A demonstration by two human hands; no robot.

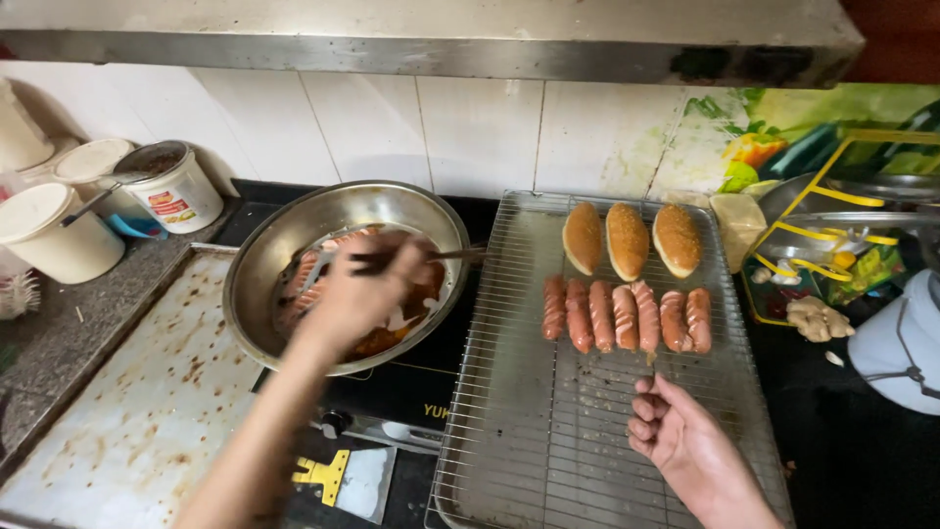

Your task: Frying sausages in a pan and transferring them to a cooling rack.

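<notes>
Head view: our left hand (357, 299) is gripping tongs (392, 260) over sausages in the steel pan (257, 284); our right hand (676, 431), loosely curled and empty, is hovering over the wire rack (548, 431), below the cooked sausages (627, 315). Lifting each sausage mid-length and letting oil drain should be helping.

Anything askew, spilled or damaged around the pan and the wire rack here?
Nothing spilled. The flat metal tray left of the pan is blotched with brown stains. On the wire rack the sausages and three buns lie in neat rows. The left hand holds tongs over the pan; the right hand is loosely curled, seemingly empty.
</notes>
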